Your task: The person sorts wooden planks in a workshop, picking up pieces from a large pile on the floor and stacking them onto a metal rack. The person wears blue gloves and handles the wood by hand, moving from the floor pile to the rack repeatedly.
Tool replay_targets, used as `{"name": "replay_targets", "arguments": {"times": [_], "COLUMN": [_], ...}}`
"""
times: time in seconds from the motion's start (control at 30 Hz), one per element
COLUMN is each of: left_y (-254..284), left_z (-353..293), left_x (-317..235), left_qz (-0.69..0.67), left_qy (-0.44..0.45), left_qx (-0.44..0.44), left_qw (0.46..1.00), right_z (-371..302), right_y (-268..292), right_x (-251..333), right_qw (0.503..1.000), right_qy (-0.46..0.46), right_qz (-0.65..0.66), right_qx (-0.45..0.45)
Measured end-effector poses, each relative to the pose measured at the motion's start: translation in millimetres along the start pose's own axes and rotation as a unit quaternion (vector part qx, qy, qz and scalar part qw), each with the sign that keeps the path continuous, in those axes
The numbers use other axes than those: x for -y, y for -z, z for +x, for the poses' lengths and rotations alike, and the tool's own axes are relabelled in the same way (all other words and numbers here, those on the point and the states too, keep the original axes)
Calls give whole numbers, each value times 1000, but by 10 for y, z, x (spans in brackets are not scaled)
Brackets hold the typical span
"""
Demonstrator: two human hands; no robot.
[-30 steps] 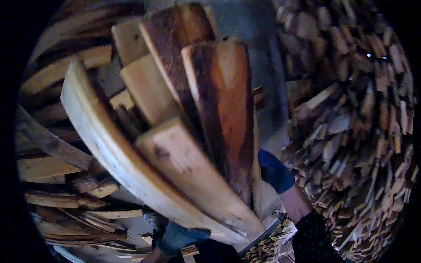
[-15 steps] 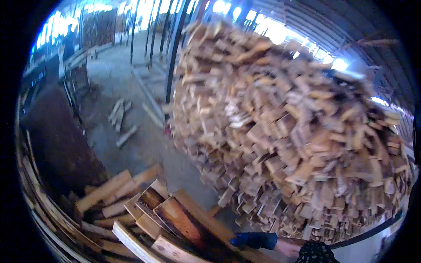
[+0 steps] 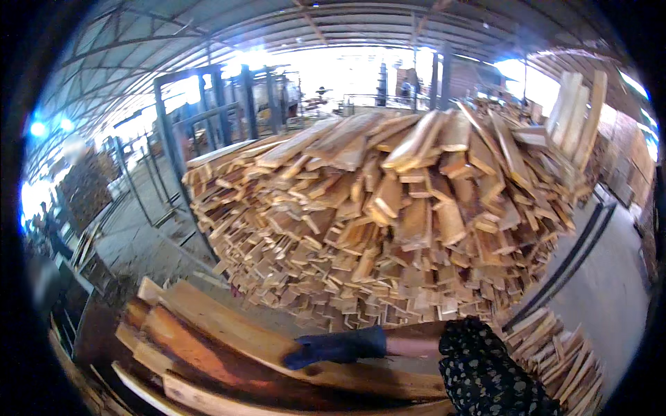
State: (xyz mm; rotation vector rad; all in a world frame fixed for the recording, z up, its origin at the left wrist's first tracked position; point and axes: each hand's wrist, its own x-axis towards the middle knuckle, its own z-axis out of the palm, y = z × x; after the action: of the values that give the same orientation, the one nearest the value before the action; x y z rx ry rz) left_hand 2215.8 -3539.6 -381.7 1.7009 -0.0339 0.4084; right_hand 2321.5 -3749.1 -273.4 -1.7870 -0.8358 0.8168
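Observation:
My right hand (image 3: 333, 349), in a dark blue glove, reaches in from the lower right under a black patterned sleeve (image 3: 485, 367). Its fingers wrap over the far edge of a long wooden board (image 3: 243, 324), the outermost of a bundle in front of me. Beside that board lies another with a dark, reddish-brown face (image 3: 191, 343), and a pale, narrow board (image 3: 208, 400) runs along the near side. My left hand does not show. Across from the bundle rises a big stack of wooden boards (image 3: 416, 222), piled loosely with many ends facing me.
Several upright boards (image 3: 579, 114) lean at the stack's right end. Thin wood strips (image 3: 562, 357) lie in a pile at the lower right, near dark metal rails (image 3: 572, 253). A metal frame (image 3: 163, 128) stands behind the stack's left end. Concrete floor (image 3: 610, 305) shows at right.
The view has swung right and up, so the big stack now faces me squarely. The bundle of boards and my right hand have shifted left and up in the picture, the hand still on the board.

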Motion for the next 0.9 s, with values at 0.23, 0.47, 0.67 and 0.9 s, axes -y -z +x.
{"name": "replay_targets", "arguments": {"times": [0.23, 0.47, 0.67, 0.9], "left_y": [164, 509, 60, 611], "left_z": [-131, -222, 63, 774], "left_x": [-348, -195, -686, -591], "left_qz": [259, 323, -163, -193], "left_qy": [-190, -163, 79, 105], "left_qx": [-99, -85, -190, -150], "left_qw": [942, 928, 965, 964], "right_z": [-261, -546, -143, 803], "right_y": [417, 772, 835, 958], "right_x": [388, 738, 418, 427], "right_qw": [993, 952, 960, 963], "right_qy": [38, 280, 163, 164], "right_qz": [93, 91, 214, 195], "right_qx": [-66, -86, -79, -92]}}
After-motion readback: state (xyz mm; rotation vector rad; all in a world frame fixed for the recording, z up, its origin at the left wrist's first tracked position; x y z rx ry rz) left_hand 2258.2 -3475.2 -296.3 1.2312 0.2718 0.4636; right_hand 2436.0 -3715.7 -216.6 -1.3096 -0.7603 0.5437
